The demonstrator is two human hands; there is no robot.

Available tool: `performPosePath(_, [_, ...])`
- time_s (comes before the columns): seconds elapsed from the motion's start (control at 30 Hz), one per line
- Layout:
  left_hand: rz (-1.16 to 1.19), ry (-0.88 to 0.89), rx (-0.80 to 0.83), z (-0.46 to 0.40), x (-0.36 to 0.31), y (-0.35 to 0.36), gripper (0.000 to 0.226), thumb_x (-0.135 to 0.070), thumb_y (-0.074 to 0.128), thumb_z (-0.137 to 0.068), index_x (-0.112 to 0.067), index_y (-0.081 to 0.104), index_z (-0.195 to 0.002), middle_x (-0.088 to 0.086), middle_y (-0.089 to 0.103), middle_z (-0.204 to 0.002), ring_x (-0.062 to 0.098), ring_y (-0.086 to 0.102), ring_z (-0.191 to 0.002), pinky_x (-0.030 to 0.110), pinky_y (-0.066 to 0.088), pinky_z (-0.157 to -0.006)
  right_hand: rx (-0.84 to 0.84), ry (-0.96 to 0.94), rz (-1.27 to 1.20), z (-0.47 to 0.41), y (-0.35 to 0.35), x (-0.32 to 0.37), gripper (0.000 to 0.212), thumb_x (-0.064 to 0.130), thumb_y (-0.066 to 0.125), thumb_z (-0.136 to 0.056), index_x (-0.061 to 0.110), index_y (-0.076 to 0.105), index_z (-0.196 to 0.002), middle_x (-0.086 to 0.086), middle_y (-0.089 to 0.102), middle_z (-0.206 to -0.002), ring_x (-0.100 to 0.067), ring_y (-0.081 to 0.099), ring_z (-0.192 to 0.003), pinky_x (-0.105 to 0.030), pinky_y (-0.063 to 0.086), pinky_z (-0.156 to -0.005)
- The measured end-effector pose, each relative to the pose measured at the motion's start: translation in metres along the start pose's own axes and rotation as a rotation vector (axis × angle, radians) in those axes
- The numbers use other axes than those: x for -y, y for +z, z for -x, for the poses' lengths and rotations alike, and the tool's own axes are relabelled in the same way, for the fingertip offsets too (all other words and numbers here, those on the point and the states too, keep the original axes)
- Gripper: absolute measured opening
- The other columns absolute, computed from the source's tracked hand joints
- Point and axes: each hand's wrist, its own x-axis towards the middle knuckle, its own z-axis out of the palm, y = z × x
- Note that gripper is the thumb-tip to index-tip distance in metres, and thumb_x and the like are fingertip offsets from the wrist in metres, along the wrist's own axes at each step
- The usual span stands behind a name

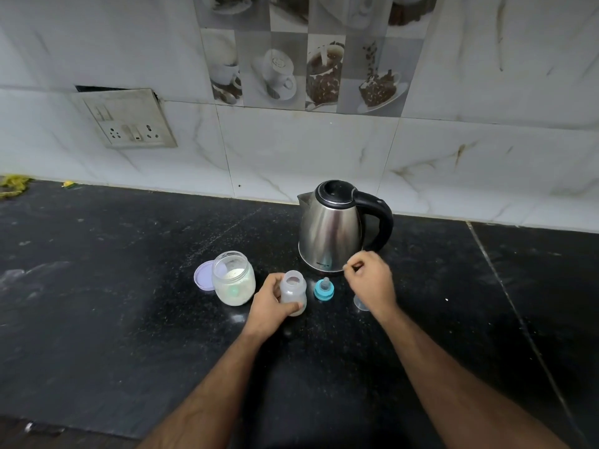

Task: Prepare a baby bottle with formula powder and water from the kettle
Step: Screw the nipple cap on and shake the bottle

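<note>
A small translucent baby bottle stands open on the black counter, with my left hand wrapped around its left side. To its left stands an open glass jar of white formula powder with a green scoop inside. The jar's lilac lid leans behind it. A blue teat ring rests just right of the bottle. My right hand hovers in front of the steel kettle, fingers curled with nothing seen in them. A clear bottle cap peeks out under that hand.
The black stone counter runs wide on both sides, dusted with pale smears at the left. A switch and socket plate hangs on the tiled wall. Yellow-green scraps lie at the far left by the wall.
</note>
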Motion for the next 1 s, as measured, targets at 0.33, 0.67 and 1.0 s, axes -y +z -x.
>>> performPosePath(0.33, [-0.016,0.006,-0.012,0.028,0.011,-0.003,0.054,0.006,0.080,-0.069,-0.025,0.056,-0.106,-0.006,0.069,-0.109,0.003,0.065,-0.098,0.023,0.051,-0.093,0.388,0.002,0.311,0.012,0.045,0.016,0.042,0.020,0.064,-0.089,0.017,0.053,-0.129,-0.006,0.060,-0.125,-0.029,0.060,-0.114,-0.038,0.047,-0.091])
performPosePath(0.67, [-0.045,-0.011,-0.009,0.046,0.022,-0.007,0.055,0.001,0.082,-0.067,-0.028,0.056,-0.105,-0.009,0.070,-0.109,0.003,0.065,-0.101,0.022,0.051,-0.092,0.406,-0.010,0.443,0.024,0.049,0.013,0.037,0.023,0.066,-0.090,0.017,0.055,-0.125,-0.007,0.056,-0.129,-0.030,0.062,-0.111,-0.038,0.049,-0.089])
performPosePath(1.0, [-0.047,0.013,0.057,0.054,0.025,0.009,0.054,-0.003,0.083,-0.067,-0.031,0.058,-0.107,-0.012,0.072,-0.106,0.003,0.066,-0.098,0.013,0.052,-0.076,0.264,0.049,0.054,0.039,0.005,0.028,0.033,0.028,0.078,-0.070,0.022,0.070,-0.102,0.004,0.061,-0.102,-0.016,0.063,-0.092,-0.029,0.045,-0.077])
